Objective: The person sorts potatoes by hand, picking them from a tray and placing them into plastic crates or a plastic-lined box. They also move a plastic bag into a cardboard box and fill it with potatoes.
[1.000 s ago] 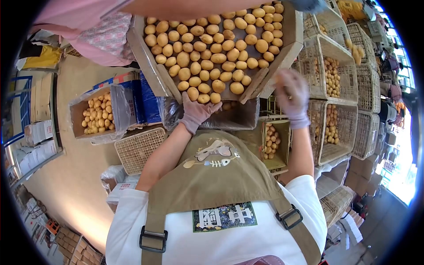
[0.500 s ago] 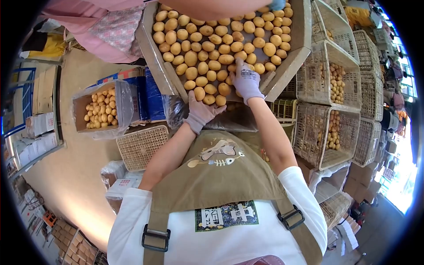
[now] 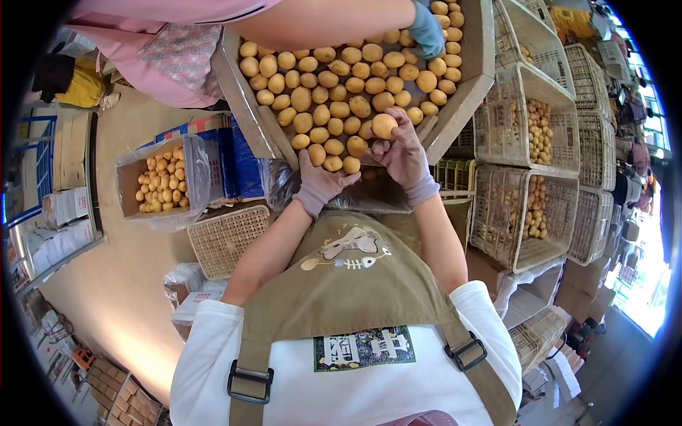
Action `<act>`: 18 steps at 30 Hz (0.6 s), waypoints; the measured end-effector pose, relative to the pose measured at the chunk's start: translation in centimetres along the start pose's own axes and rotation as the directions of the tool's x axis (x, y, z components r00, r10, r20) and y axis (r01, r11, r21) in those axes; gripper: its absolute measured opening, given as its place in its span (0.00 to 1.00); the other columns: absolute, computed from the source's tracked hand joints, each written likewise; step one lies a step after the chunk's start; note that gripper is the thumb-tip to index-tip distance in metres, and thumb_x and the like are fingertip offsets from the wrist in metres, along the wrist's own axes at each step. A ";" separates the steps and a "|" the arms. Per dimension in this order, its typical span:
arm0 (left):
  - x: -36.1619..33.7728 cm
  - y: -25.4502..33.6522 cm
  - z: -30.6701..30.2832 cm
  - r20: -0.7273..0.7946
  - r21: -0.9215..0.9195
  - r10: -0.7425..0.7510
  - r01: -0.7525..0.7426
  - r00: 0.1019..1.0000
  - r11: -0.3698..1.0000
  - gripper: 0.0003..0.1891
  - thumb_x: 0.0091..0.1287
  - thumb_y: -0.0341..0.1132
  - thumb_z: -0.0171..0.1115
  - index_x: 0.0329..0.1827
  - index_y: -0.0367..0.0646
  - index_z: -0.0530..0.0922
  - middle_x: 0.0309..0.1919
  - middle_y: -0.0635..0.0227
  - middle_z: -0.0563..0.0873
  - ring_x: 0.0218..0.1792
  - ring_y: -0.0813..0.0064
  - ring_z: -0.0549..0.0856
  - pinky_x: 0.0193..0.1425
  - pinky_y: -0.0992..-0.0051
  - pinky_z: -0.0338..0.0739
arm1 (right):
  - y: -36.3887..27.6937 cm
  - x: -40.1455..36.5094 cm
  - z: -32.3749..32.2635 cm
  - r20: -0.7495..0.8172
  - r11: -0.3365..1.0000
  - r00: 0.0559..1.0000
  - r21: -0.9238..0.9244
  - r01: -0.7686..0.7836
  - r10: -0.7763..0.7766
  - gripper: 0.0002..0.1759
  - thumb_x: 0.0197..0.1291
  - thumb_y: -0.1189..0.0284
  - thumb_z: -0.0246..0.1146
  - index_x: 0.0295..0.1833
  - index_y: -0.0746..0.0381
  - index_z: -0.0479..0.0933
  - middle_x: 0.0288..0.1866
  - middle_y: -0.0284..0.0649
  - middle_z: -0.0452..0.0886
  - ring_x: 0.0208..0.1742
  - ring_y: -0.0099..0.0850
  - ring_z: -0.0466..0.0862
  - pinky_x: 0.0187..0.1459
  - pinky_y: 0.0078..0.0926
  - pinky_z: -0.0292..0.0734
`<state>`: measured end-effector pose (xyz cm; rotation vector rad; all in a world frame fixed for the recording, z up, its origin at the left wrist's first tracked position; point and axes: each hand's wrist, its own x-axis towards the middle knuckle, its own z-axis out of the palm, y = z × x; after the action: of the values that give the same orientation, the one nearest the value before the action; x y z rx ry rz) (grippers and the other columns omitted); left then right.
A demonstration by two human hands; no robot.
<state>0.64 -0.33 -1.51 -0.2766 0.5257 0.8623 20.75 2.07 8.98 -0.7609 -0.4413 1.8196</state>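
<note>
The potato (image 3: 384, 126) is in our right hand (image 3: 402, 153), up over the near edge of the desk (image 3: 465, 106). It looks almost round from here, so we cannot tell which way its long side points. Our right hand wears a thin glove and is closed around the potato, with the thumb and fingertips on its side. Our left hand (image 3: 321, 183), in a glove too, is open, with its thumb and fingers spread apart. It touches some of the other potatoes (image 3: 332, 163) at the gap in the desk's near edge. More of them lie spread out on the desk. Below the gap we see a box with a clear plastic bag (image 3: 283, 183) in it. Across the desk, another person's blue glove (image 3: 426, 32) reaches in among the potatoes. Crates (image 3: 522, 220) with potatoes in them stand to our right.
</note>
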 end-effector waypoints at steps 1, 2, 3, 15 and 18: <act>0.0 -0.1 -0.1 -0.008 -0.011 -0.004 0.004 1.000 1.000 0.42 0.66 0.74 0.39 0.78 0.60 0.62 0.78 0.70 0.66 0.77 0.51 0.65 0.70 0.27 0.56 | 0.4 0.0 -0.8 0.014 0.998 1.000 0.064 -0.011 0.010 0.22 0.71 0.65 0.57 0.67 0.56 0.64 0.53 0.47 0.81 0.38 0.32 0.84 0.49 0.39 0.86; -0.1 -0.1 0.1 -0.004 -0.003 -0.004 0.004 1.000 1.000 0.43 0.67 0.75 0.39 0.78 0.60 0.62 0.78 0.70 0.66 0.77 0.51 0.65 0.71 0.27 0.56 | 0.6 0.1 -1.1 0.030 0.991 0.999 0.128 -0.024 0.020 0.21 0.72 0.64 0.57 0.66 0.57 0.65 0.53 0.47 0.81 0.38 0.32 0.84 0.49 0.39 0.86; -0.2 -0.1 0.2 -0.001 0.004 -0.002 0.002 1.000 1.000 0.43 0.67 0.75 0.39 0.78 0.60 0.62 0.78 0.70 0.66 0.77 0.51 0.65 0.71 0.27 0.55 | 0.8 0.1 -1.4 0.048 0.981 0.998 0.191 -0.040 0.031 0.20 0.72 0.64 0.58 0.64 0.58 0.66 0.52 0.47 0.82 0.37 0.32 0.84 0.49 0.38 0.86; -0.4 -0.1 -0.6 -0.243 0.259 0.038 0.027 0.969 0.965 0.29 0.71 0.60 0.51 0.71 0.58 0.69 0.68 0.70 0.76 0.70 0.59 0.73 0.73 0.44 0.60 | 0.8 0.9 -1.7 0.123 -0.532 0.964 -0.846 -0.021 -0.234 0.25 0.62 0.56 0.62 0.62 0.53 0.78 0.73 0.47 0.72 0.74 0.48 0.68 0.74 0.54 0.55; 0.4 -0.4 -2.6 -0.136 0.463 0.121 -0.045 0.983 0.885 0.31 0.70 0.59 0.55 0.72 0.56 0.68 0.65 0.70 0.78 0.67 0.62 0.74 0.73 0.52 0.61 | 0.8 2.8 -1.8 0.072 -0.636 0.950 -0.758 -0.147 -0.305 0.30 0.64 0.53 0.60 0.71 0.46 0.73 0.80 0.44 0.64 0.80 0.55 0.58 0.77 0.58 0.47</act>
<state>0.34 -1.39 -3.88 0.1140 0.8810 0.7753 20.71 4.28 6.35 -2.1177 -2.2403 0.1643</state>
